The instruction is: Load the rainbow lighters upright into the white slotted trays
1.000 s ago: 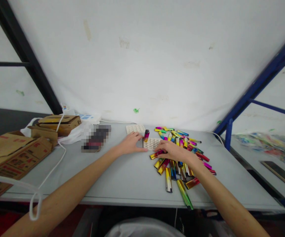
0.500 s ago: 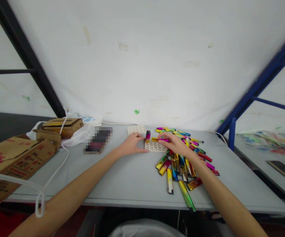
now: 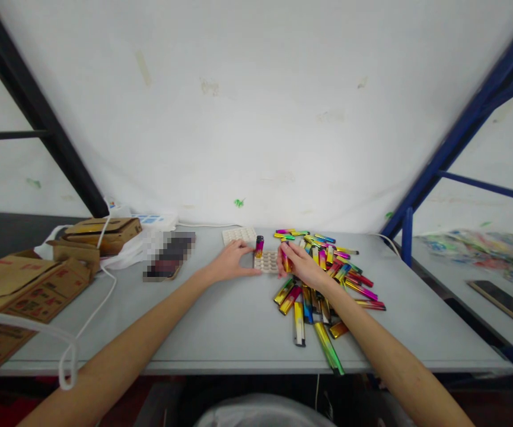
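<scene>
Lighter (image 3: pixel 284 257), pinched upright by the right hand (image 3: pixel 301 268) at the tray's (image 3: pixel 268 261) right edge, looks light, stiff and slick, best gripped on its flat sides; the left hand (image 3: pixel 229 265) lies open against the tray.

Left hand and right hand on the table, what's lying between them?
In the head view, the white tray with one upright lighter lies between the left hand and the right hand, which grips a second lighter.
</scene>
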`<act>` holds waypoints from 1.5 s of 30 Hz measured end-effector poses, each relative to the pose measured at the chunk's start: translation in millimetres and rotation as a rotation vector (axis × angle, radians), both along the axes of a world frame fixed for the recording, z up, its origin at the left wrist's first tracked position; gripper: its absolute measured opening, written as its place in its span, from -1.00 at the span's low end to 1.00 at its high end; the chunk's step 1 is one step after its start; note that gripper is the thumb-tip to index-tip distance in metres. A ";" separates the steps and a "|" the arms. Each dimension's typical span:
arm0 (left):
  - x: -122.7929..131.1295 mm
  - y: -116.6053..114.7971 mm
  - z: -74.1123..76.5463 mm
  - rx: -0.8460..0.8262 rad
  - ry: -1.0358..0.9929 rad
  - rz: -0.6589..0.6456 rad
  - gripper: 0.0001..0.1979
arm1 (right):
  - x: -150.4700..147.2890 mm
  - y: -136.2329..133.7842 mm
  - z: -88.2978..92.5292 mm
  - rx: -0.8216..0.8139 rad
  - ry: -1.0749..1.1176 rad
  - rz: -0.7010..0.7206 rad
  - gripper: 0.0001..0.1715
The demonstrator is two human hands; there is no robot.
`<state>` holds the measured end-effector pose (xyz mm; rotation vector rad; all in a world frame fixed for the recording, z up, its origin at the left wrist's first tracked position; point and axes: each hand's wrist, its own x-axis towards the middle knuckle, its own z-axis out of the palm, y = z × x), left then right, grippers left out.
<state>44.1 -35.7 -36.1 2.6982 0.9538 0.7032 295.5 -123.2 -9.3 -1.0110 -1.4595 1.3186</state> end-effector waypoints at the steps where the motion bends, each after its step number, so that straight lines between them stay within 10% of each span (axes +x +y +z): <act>1: 0.0 0.2 -0.1 -0.001 -0.001 0.001 -0.24 | -1.8 -1.7 1.3 -0.036 0.032 0.007 -0.45; 8: -0.7 2.0 -1.9 -0.003 -0.001 0.005 -0.26 | -9.5 -4.4 7.3 -0.242 0.089 -0.040 -0.17; 20: -0.1 1.9 -1.4 -0.001 0.002 0.005 -0.24 | -16.0 -5.7 -1.5 -0.283 0.064 -0.144 -0.47; 45: 0.1 1.3 -1.6 -0.001 0.018 0.011 -0.26 | -15.6 -3.1 -6.5 -0.260 0.034 -0.159 -0.45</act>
